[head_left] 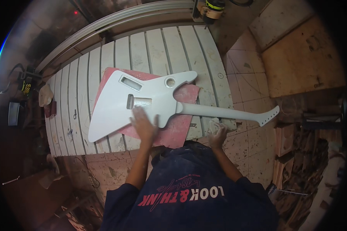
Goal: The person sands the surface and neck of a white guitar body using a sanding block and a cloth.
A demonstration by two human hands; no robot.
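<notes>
A white, angular electric guitar (115, 104) lies with its cut-out cavities facing up on a pink sheet (176, 133), its neck and pointed headstock stretching right. My left hand (144, 123) rests on the lower body just below the central cavity, fingers apart and slightly blurred, with nothing visibly held. Below the neck, near the table's front right, my right hand (218, 135) grips a pale, crumpled pad or piece of paper (214, 123), dusted white like the hand.
A white slatted worktable (154, 46) carries the work, with a metal rail (115, 16) along the back and a power tool (214, 9) there. Wooden panels (297, 65) stand at right, stacked wooden pieces (285, 154) lie lower right, and small items (46, 95) sit at the left edge.
</notes>
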